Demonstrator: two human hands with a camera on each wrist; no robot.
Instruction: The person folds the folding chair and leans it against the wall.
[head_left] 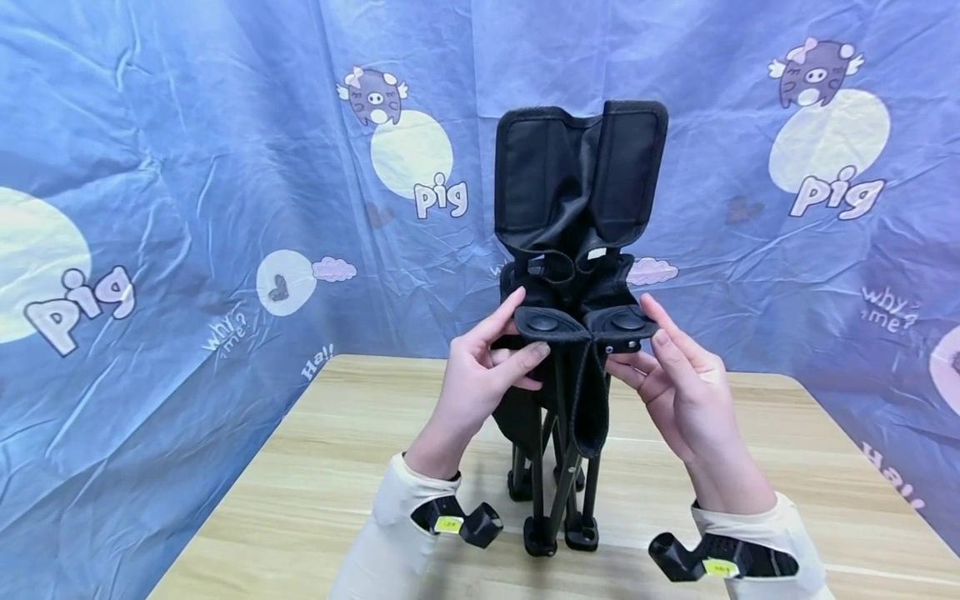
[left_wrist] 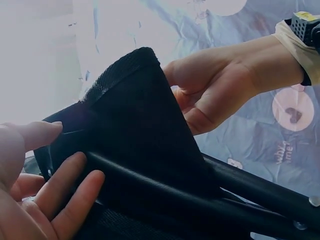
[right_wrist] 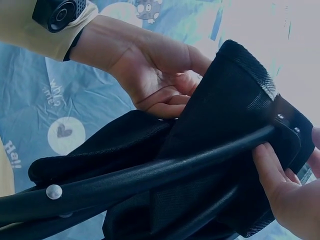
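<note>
A small black folding chair [head_left: 581,183] with fabric seat and backrest stands upright on the wooden table, drawn together so its legs are close. My left hand [head_left: 483,358] pinches the seat's front left corner, thumb in front and fingers around the edge. At the front right corner, my right hand [head_left: 686,383] holds the fabric between thumb and fingers. Seen from the left wrist, the seat cloth [left_wrist: 130,130] hangs over a dark metal tube, with fingers [left_wrist: 75,210] under it. Two rivets fix a black bracket [right_wrist: 287,130] beside the right hand in the right wrist view.
The light wooden table [head_left: 300,475] lies beneath the chair's black feet [head_left: 540,537]. A blue curtain [head_left: 225,150] printed with pigs and words hangs behind and at both sides. Each wrist carries a small black camera [head_left: 480,525] on a cream sleeve [head_left: 390,533].
</note>
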